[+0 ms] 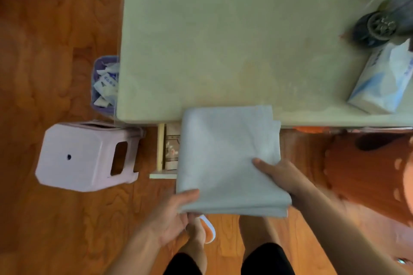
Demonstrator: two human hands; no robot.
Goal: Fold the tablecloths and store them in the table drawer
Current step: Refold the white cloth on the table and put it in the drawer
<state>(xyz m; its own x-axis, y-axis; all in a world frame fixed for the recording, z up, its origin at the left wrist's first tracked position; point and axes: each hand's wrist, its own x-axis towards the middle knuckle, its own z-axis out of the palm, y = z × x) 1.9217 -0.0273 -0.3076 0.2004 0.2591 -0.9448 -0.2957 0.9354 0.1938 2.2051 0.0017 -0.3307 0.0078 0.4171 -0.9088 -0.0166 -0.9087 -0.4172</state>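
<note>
A folded pale blue tablecloth [225,158] is held flat in the air in front of the table's near edge, its far end over the tabletop [223,40]. My left hand [176,214] pinches its near left corner, thumb on top. My right hand [281,176] grips its right side, thumb on top and fingers underneath. Below the cloth the table drawer [166,152] stands pulled open; only its left strip shows, with some printed items inside. The rest of the drawer is hidden by the cloth.
A lilac plastic stool [87,156] stands left of the drawer, with a purple bin [104,85] of wrappers behind it. A tissue pack [382,82] and dark objects [377,27] sit at the table's right. An orange stool [368,174] is at right. My legs are below.
</note>
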